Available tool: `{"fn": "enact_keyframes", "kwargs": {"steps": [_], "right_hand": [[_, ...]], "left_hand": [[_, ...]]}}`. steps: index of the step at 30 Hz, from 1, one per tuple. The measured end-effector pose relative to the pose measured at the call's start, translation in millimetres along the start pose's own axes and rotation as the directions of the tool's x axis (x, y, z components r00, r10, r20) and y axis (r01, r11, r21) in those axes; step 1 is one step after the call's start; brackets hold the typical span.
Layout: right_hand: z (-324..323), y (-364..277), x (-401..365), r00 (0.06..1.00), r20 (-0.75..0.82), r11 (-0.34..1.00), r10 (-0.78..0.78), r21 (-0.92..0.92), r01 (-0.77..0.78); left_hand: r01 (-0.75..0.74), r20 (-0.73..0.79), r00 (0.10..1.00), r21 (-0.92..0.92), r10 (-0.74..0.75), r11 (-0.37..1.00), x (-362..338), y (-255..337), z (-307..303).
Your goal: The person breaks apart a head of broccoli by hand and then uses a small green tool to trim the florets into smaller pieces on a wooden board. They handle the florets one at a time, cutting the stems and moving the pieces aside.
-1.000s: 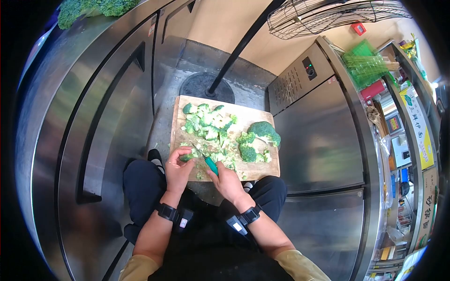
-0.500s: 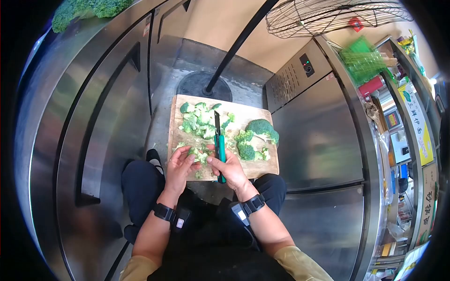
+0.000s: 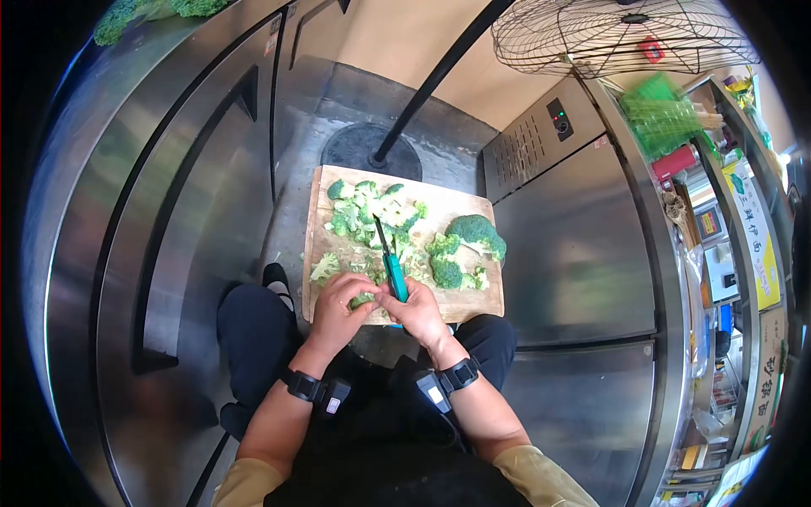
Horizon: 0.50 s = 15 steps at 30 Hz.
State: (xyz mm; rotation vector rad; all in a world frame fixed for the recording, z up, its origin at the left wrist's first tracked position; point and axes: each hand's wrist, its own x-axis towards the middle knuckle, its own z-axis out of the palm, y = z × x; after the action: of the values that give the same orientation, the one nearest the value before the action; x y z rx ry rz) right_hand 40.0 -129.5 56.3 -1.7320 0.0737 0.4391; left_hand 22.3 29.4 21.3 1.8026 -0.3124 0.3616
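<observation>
My right hand (image 3: 414, 306) is closed around a knife (image 3: 394, 275) with a green handle and a narrow dark blade, which points away from me. My left hand (image 3: 336, 306) pinches a small broccoli floret (image 3: 363, 299), partly hidden by the fingers. Both hands meet at the near edge of a wooden cutting board (image 3: 456, 201). Cut broccoli florets (image 3: 366, 201) lie heaped on its far left part. One separate floret (image 3: 324, 269) rests just beyond my left hand. A large broccoli head (image 3: 475, 232) and more broccoli pieces (image 3: 445, 269) sit at the right.
Steel cabinets stand close on the left (image 3: 194, 245) and right (image 3: 574, 228). Behind the board, a black pole rises from a round base (image 3: 359, 152), near a wire fan guard (image 3: 625, 38). Shelves with packages (image 3: 752, 228) line the far right. More broccoli (image 3: 127, 15) lies at top left.
My hands have come together, the left moving right and nearer me. The knife has tilted, its tip swinging left. A floret now lies on the board's left side, near where my left hand was.
</observation>
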Motion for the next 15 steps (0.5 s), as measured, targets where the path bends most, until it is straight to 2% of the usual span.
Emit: {"fn": "enact_keyframes", "kwargs": {"steps": [3, 6, 11, 14, 15], "right_hand": [[-5, 1, -1, 0.999, 0.040, 0.999, 0.024, -0.045, -0.022], [-6, 1, -4, 0.996, 0.062, 0.998, 0.057, -0.001, -0.057], [-14, 7, -2, 0.981, 0.137, 0.971, 0.137, 0.178, -0.160], [-17, 3, -2, 0.968, 0.188, 0.960, 0.165, 0.194, -0.201], [-18, 1, -2, 0.963, 0.205, 0.958, 0.177, 0.188, -0.216]], "left_hand": [[0.037, 0.043, 0.999, -0.117, -0.032, 0.992, -1, -4, 3], [0.070, 0.063, 0.996, -0.216, -0.058, 0.974, -3, -8, 6], [0.158, 0.129, 0.984, -0.322, -0.122, 0.933, -6, -14, 8], [0.290, 0.174, 0.956, -0.463, -0.235, 0.837, -10, -21, 12], [0.339, 0.144, 0.940, -0.510, -0.311, 0.790, -10, -21, 10]]}}
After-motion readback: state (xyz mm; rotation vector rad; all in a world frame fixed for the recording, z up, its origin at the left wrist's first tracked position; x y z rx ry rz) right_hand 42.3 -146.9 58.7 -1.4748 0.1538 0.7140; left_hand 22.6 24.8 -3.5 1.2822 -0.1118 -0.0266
